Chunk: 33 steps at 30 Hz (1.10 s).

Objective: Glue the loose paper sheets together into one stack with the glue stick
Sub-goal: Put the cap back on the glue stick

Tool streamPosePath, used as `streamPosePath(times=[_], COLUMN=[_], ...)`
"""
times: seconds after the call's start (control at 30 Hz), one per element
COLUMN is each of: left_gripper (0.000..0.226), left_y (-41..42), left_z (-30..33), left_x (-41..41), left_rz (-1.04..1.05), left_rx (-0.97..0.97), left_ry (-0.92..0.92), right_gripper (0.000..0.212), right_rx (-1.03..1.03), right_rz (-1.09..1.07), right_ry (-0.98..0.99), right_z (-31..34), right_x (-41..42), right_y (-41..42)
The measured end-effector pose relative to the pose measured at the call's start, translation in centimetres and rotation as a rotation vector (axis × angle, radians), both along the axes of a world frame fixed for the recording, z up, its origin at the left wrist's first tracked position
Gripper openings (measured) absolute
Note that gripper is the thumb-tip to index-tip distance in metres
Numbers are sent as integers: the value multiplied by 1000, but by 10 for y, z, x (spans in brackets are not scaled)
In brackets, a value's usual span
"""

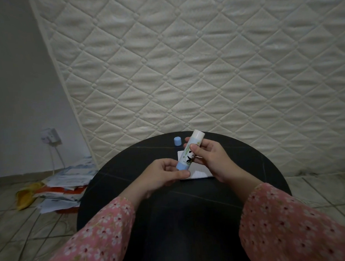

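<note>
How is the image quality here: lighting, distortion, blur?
Head view: dim and flat, no glare; dark table swallows detail; wide-angle bends the mattress edge and floor tiles; glue stick and hands sharp, sleeves near the bottom soft.

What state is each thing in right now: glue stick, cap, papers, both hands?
White panda-print glue stick: uncapped, held tilted above the table.
Small blue plastic cap: off, standing on the round black table.
White paper sheets: lying flat.
Left hand: pinches the blue base.
Right hand: grips the barrel.
</note>
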State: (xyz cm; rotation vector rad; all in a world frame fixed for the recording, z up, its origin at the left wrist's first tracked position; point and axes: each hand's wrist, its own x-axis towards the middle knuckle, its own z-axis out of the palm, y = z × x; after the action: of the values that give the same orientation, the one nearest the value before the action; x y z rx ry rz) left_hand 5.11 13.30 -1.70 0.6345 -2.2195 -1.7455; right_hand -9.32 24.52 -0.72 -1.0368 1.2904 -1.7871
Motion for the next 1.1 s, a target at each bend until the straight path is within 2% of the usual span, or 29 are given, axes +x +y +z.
streamPosePath(times=[0.1, 0.27, 0.4, 0.57, 0.67, 0.77, 0.87, 0.97, 1.1], left_gripper=[23, 34, 45, 31, 37, 37, 30, 29, 27], left_y=[-2, -1, -2, 0, -6, -10, -13, -20, -37], left_z=[-1, 1, -2, -3, -1, -1, -2, -5, -12], left_x=[0, 3, 1, -2, 1, 1, -2, -4, -9], left_rz=[-2, -126, -109, -48, -105, -26, 65, 50, 121], left_rx=[9, 192, 101, 24, 93, 101, 21, -63, -70], left_ry=[-8, -26, 2, 60, 3, 30, 81, 105, 91], right_gripper=[23, 25, 23, 23, 29, 30, 26, 26, 26], right_rx=[1, 12, 10, 13, 37, 39, 54, 130, 260], right_rz=[14, 47, 1, -4, 18, -8, -53, -48, -6], right_ry=[-7, 0, 11, -5, -24, -32, -69, 13, 218], right_z=[1, 2, 2, 0, -2, -2, -4, -8, -4], right_x=[0, 1, 1, -1, -2, 0, 2, -2, -16], right_y=[0, -2, -2, -3, -3, -6, -15, -30, -55])
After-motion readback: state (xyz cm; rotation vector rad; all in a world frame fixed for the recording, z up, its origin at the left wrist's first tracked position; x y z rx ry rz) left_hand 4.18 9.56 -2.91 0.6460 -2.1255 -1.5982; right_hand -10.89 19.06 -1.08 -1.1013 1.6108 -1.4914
